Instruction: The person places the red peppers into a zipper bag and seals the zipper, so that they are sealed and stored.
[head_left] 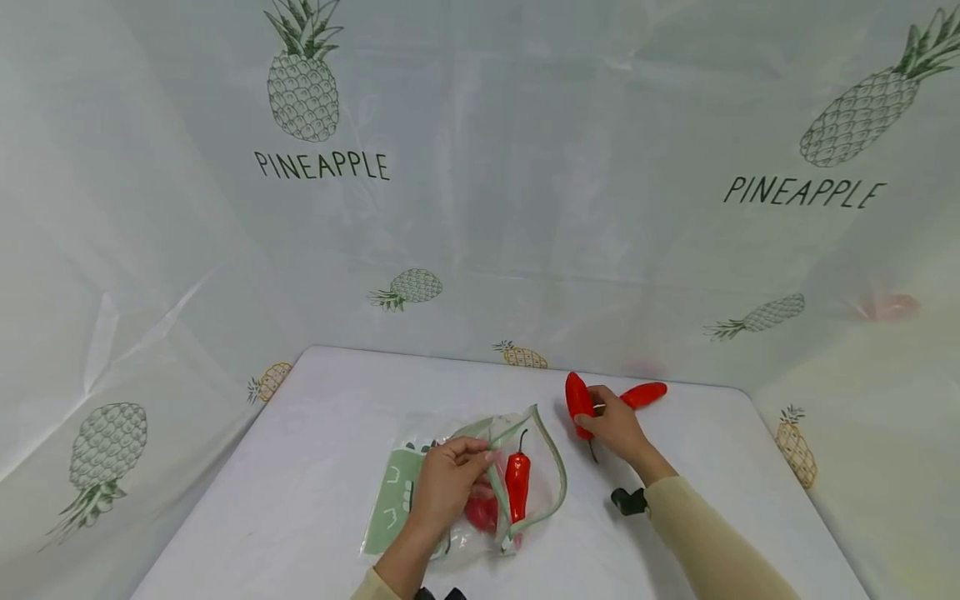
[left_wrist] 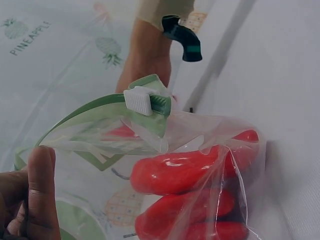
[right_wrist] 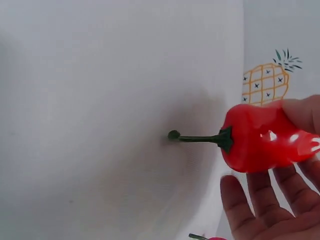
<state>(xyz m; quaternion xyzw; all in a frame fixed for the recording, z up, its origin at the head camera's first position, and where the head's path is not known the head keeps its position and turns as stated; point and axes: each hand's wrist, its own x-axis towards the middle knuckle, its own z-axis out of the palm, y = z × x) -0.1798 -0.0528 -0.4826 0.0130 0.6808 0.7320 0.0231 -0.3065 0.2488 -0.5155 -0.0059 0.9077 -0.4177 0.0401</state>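
- Because the left hand (head_left: 447, 483) pinches one green edge of the clear bag (left_wrist: 192, 130), its mouth gapes; the bagged peppers (left_wrist: 172, 172) probably weigh its body down on the table (head_left: 300, 467);
- the right hand (head_left: 617, 425) grips a red pepper (head_left: 578, 404) between thumb and fingers, right of the bag; holding it round the body leaves the stem free;
- a loose pepper (head_left: 645, 394) lies near the table's far edge, just beyond the right hand, likely within easy reach.

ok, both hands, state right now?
Left hand: closed, pinching the edge of the green-rimmed clear bag.
Right hand: closed, holding a red pepper.
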